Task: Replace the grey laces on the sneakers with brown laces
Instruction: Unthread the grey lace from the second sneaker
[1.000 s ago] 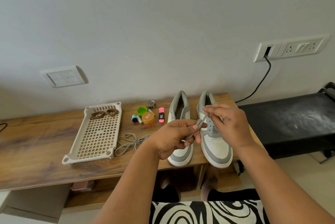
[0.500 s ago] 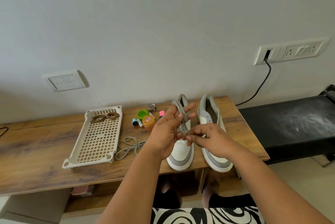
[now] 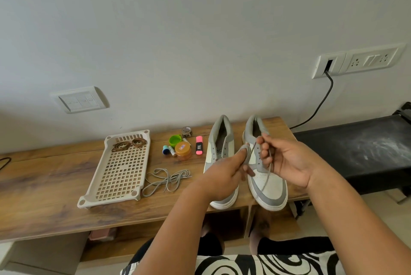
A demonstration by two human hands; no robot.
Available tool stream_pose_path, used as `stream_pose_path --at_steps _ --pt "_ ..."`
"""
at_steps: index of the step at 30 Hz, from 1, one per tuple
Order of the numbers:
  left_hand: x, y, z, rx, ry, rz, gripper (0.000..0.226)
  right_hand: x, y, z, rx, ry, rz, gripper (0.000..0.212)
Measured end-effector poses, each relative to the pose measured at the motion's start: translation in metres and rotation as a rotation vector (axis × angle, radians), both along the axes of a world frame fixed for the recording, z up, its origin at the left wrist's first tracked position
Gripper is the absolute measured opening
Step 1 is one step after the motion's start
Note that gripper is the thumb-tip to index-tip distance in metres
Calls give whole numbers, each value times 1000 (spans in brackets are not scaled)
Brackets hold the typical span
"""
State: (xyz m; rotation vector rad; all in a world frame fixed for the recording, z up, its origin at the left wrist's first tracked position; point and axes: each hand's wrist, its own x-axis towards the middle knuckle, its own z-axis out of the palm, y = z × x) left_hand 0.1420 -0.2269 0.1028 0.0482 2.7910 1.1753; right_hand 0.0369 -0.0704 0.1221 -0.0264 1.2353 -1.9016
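Note:
Two grey-and-white sneakers stand side by side on the wooden bench, the left sneaker (image 3: 219,141) and the right sneaker (image 3: 270,188), both with empty eyelets. My left hand (image 3: 222,176) has a grey lace (image 3: 245,152) wound around its fingertips. My right hand (image 3: 287,161) pinches the same lace, whose loose end hangs down over the right sneaker's toe. A second grey lace (image 3: 165,180) lies loose on the bench. Two coiled brown laces (image 3: 129,144) sit at the far end of the cream perforated tray (image 3: 120,172).
Between tray and sneakers lie a green cap (image 3: 175,140), an orange-lidded jar (image 3: 183,149), a pink highlighter (image 3: 199,145), batteries and a tape roll. A black bench (image 3: 355,148) stands to the right, with a cable running to the wall socket (image 3: 329,66).
My hands have moved right over the right sneaker. The left hand lowered with the grey lace wound round its fingers, and the right hand rose, holding the lace's hanging end.

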Motion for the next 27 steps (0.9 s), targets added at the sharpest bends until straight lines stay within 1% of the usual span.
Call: stream_pose_path --at_steps 3,5,7,8,9,10,12,13,14,15,16,17,18,19,20,21,22,25,27 --pt "2 -3 -3 149 -39 -10 25 -7 7 2 -140 -103 -76 21" --pt "5 -2 -1 320 -89 -17 28 -13 11 2 -187 -107 -128 26" --pt "8 -2 4 456 -131 -31 31 -18 13 -4 -152 -50 -198 26" --pt "8 -2 6 516 -146 -35 32 -21 14 -8 -95 -8 -239 24" --pt "8 -3 6 564 -158 -37 33 -23 14 -12 -3 53 -269 20" --pt "8 -4 7 604 -164 -33 33 -24 14 -16 153 162 -274 18" --pt "8 -5 6 656 -159 11 33 -23 14 -22 636 536 -212 17" --pt "7 -6 5 662 -151 41 32 -22 13 -25 830 737 -204 17" --pt "7 -7 5 659 -145 66 32 -19 11 -26 920 905 -228 14" --pt "6 -8 5 656 -142 82 30 -16 9 -26 924 1022 -254 12" --pt "6 -8 6 662 -142 87 28 -13 7 -25 882 1099 -239 15" --pt "6 -8 6 680 -141 85 26 -10 5 -23 811 1135 -160 24" --pt "7 -8 6 707 -135 84 26 -6 2 -21 716 1115 -40 35" --pt "7 -7 6 737 -125 88 27 0 -1 -18 613 1053 88 43" --pt "7 -7 6 768 -116 97 28 6 -5 -17 522 987 191 47" --pt "7 -7 6 796 -109 107 28 10 -8 -19 461 941 246 46" --pt "7 -9 7 821 -103 116 27 15 -12 -22 429 920 258 42" --pt "6 -12 6 854 -94 122 26 23 -24 -32 372 832 129 23" --pt "5 -13 5 872 -86 152 25 26 -29 -36 316 768 82 19"
